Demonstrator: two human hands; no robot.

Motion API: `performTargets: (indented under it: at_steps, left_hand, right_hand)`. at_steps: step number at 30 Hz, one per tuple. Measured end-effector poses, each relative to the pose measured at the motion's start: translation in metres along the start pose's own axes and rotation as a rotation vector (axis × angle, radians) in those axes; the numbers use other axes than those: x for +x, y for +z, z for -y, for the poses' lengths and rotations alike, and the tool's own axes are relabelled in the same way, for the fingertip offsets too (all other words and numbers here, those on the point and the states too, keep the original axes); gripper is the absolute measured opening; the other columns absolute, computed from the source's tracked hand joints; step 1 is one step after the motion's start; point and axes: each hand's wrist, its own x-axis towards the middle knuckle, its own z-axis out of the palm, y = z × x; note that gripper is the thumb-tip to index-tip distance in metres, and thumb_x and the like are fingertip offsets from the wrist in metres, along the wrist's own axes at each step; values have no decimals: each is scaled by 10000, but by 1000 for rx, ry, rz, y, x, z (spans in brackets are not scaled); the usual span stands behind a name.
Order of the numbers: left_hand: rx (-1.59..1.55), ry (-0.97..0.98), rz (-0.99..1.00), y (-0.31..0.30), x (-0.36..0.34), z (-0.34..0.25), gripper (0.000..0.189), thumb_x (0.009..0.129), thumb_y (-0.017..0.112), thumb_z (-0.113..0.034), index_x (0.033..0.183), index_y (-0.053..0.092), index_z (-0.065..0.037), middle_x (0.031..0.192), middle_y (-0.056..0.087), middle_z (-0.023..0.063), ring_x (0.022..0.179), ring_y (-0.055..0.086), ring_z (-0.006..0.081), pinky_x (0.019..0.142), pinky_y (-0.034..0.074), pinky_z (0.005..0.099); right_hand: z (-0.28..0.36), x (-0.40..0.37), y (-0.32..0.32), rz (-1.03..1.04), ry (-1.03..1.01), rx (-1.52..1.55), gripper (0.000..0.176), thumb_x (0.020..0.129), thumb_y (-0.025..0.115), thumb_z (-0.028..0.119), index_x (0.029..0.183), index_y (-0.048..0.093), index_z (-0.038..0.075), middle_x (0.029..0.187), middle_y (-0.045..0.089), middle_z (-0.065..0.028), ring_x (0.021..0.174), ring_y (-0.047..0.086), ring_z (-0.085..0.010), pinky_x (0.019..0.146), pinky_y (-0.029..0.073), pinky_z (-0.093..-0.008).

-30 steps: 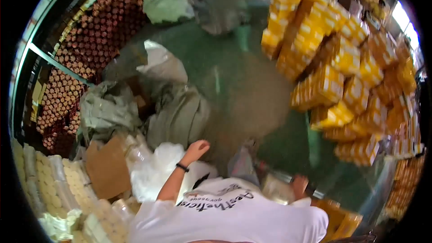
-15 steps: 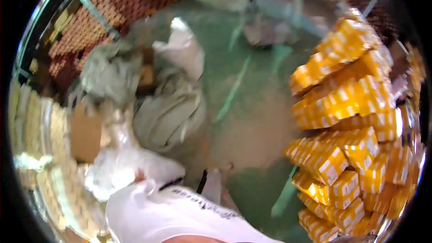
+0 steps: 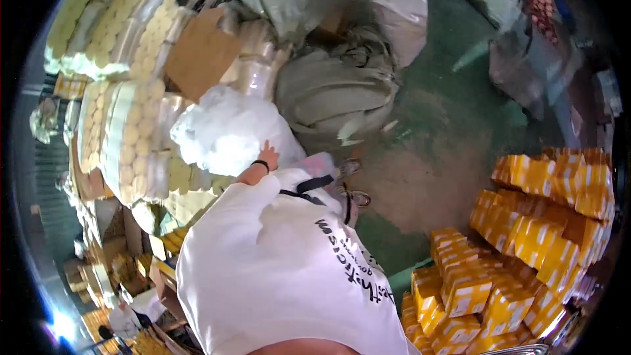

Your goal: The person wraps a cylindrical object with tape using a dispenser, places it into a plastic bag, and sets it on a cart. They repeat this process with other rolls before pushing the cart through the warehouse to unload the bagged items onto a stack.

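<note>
My left hand (image 3: 267, 156), with a black band at the wrist, reaches out from the white sleeve. Its fingers are spread against the lower right side of a bulging white translucent plastic bag (image 3: 227, 128). Just behind the bag stand a brown cardboard sheet (image 3: 202, 54) and clear-wrapped packs (image 3: 257, 69). To the bag's right slumps a large grey-green sack (image 3: 332, 95). My right hand is out of view, and my white shirt (image 3: 282, 269) fills the lower middle.
Wrapped stacks of pale round goods (image 3: 135, 135) line the left. Yellow-and-white cartons (image 3: 519, 250) are piled at the right. A white sack (image 3: 404, 20) stands on the green floor (image 3: 434, 118) farther off. At the lower left, another person (image 3: 128, 321) is among boxes.
The view has swung left, shifting the bag and sacks rightward and bringing in the lower left area with another person. My left hand, partly hidden before, now shows spread on the bag.
</note>
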Motion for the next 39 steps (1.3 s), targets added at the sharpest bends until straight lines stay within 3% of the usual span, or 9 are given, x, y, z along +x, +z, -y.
performTargets:
  at_steps: [4, 9, 13, 14, 16, 22, 32, 37, 39]
  left_hand:
    - [-20, 13, 12, -14, 10, -6, 518, 795, 566, -399, 1231, 532, -121, 1353, 383, 156, 1306, 190, 461, 939, 291, 678]
    - [-358, -138, 14, -53, 46, -25, 471, 758, 551, -385, 1047, 631, -20, 1114, 595, 195, 1060, 536, 389, 888, 421, 516]
    - [-238, 431, -146, -41, 166, -58, 383, 772, 535, -397, 870, 693, -62, 982, 649, 173, 887, 602, 356, 769, 478, 431]
    - [-235, 163, -73, -88, 148, -89, 341, 780, 533, -384, 887, 692, -102, 969, 656, 147, 878, 610, 340, 774, 476, 417]
    - [-191, 447, -38, -148, 152, -125, 412, 786, 514, -403, 986, 667, -77, 1054, 624, 194, 952, 600, 357, 846, 459, 445]
    - [-692, 708, 77, -231, 189, -236, 370, 800, 517, -380, 931, 639, -56, 916, 653, 168, 862, 615, 338, 729, 465, 419]
    - [-193, 775, 77, -263, 171, -405, 370, 768, 571, -371, 903, 679, -44, 873, 658, 182, 843, 626, 344, 751, 485, 437]
    - [222, 1146, 137, -247, 128, -502, 383, 829, 525, -360, 1042, 637, -62, 1047, 626, 181, 977, 588, 347, 820, 463, 410]
    - [392, 1294, 168, -258, 118, -542, 388, 838, 517, -359, 1083, 628, -79, 1086, 617, 177, 1000, 580, 344, 842, 456, 404]
  right_hand:
    - [10, 0, 3, 34, 79, 97, 142, 720, 643, 253, 753, 573, 134, 637, 505, -28, 606, 501, -186, 546, 433, -367]
    - [15, -20, 1, 4, 285, 363, 142, 729, 638, 254, 747, 572, 129, 620, 493, -26, 583, 488, -183, 530, 428, -364]
    - [31, -63, -5, -130, 634, 685, 144, 736, 635, 255, 742, 571, 126, 607, 483, -24, 564, 479, -180, 517, 424, -362]
    - [30, -79, -3, -171, 738, 772, 145, 738, 634, 255, 741, 571, 125, 604, 481, -24, 559, 476, -179, 514, 422, -361]
    - [30, -111, 3, -255, 947, 937, 146, 742, 632, 256, 738, 570, 123, 597, 476, -23, 550, 471, -177, 507, 420, -360]
    - [50, -209, 25, -500, 1463, 1387, 152, 753, 627, 257, 731, 569, 118, 578, 461, -20, 522, 456, -173, 488, 414, -356]
    - [115, -324, 86, -963, 1887, 1819, 167, 771, 618, 260, 719, 567, 109, 545, 436, -16, 475, 432, -166, 455, 403, -349]
    - [146, -336, 103, -1171, 1997, 1895, 176, 780, 614, 261, 713, 566, 105, 528, 424, -14, 451, 419, -162, 439, 398, -346]
    - [142, -320, 99, -1064, 2127, 1903, 256, 800, 584, 249, 629, 413, 162, 510, 308, 21, 415, 305, -123, 374, 302, -291]
